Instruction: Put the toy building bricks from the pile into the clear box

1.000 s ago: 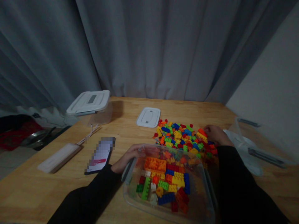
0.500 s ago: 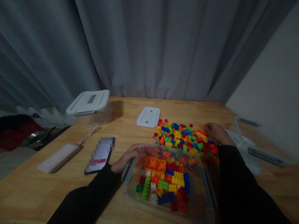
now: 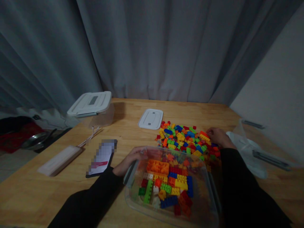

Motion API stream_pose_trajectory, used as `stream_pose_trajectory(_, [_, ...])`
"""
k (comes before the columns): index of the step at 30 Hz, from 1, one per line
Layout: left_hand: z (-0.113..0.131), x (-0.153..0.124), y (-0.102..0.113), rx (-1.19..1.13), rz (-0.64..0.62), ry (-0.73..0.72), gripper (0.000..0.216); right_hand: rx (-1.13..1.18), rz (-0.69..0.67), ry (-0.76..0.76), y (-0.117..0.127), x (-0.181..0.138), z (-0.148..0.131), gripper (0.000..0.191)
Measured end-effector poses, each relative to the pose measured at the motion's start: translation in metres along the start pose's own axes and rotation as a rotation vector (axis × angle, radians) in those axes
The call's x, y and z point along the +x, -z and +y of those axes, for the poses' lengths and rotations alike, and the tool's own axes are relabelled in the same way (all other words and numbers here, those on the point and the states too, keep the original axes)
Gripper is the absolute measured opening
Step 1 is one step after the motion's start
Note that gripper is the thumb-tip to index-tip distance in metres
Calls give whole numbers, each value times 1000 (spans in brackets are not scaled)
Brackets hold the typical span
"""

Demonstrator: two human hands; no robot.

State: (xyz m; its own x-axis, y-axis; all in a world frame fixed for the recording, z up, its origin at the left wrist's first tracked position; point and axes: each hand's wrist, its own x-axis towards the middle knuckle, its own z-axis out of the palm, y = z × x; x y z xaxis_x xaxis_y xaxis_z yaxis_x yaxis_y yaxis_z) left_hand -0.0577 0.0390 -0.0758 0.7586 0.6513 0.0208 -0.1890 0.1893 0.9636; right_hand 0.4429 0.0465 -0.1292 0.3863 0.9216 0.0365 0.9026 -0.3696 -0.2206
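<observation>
My left hand (image 3: 131, 160) is closed on the left rim of a clear plastic box (image 3: 135, 205), beside its grey latch. Inside the box lie several toy building bricks (image 3: 181, 182) in orange, yellow, green, red, blue and white. Behind the box spreads a loose heap of building bricks (image 3: 180, 137) on the wooden table. My right hand (image 3: 217, 136) is at the heap's right edge with its fingers curled, next to an orange and a yellow brick (image 3: 204, 136). Its fingertips are partly hidden, and whatever is between them cannot be made out.
A lidded clear box (image 3: 102, 114) stands at the back left, and a white lid (image 3: 151, 119) lies behind the heap. A phone (image 3: 102, 158) and a pale power strip (image 3: 60, 160) with a cord lie on the left. Another clear box (image 3: 251, 155) with grey latches is on the right.
My right hand has shifted slightly left and down, closer to the bricks at the heap's right edge. My left hand and the box it holds stay where they were.
</observation>
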Motion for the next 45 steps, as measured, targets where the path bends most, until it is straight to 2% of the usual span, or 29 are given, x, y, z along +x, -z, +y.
stream_pose_trajectory(7, [-2, 0, 1, 11, -10, -4, 41, 13, -29, -1, 1, -2, -3, 22])
stream_pose_trajectory(11, [-6, 0, 4, 6, -32, -2, 46, 12, -1, -49, 2, -5, -10, 21])
stream_pose_trajectory(14, [-4, -1, 3, -10, -11, 11, 42, 12, 22, -98, 2, -8, -15, 21])
stream_pose_trajectory(26, [-6, 2, 4, 16, -22, -10, 47, 14, 50, -254, -1, -6, -23, 38])
stream_pose_trajectory(45, [2, 1, -4, 15, -7, 17, 44, 26, 58, -263, -3, -4, -22, 40])
